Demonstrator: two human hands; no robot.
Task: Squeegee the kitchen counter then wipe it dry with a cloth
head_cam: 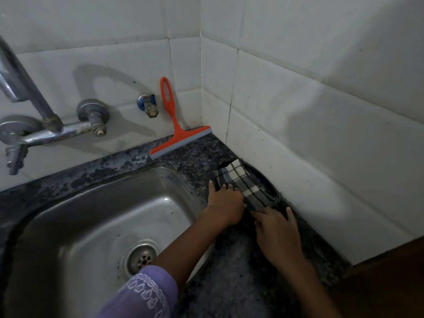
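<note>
Both hands are on a checked cloth (246,188) that lies on the dark speckled surface (231,278), in the narrow strip between the sink (96,216) and the right tiled wall (321,134). The left hand (226,206) lies flat on the cloth's near-left part, fingers spread and pressing down, thumb out to the left; not curled round anything. The right hand (278,235) sits just behind the cloth's near end, fingers loosely splayed, fingertips touching or pinching the cloth edge; cannot tell which. The two hands are just beside each other, with a dark gap between them. The cloth runs diagonally away from the hands toward the corner, its far end close to the wall base, partly folded over.

The orange squeegee (177,131) stands in the back corner, blade edge down on the surface, handle leaning up against the back tiles (114,65). No hand is touching it; it is well apart from the cloth.

The steel sink is to the left with a drain (142,257) at its bottom. The left forearm crosses over the sink's right rim; a purple sleeve (144,294) with white embroidery shows near the bottom edge. A metal tap (46,131) is mounted on the back tiles at left, and a small valve (148,105) sits just left of the squeegee handle.
</note>
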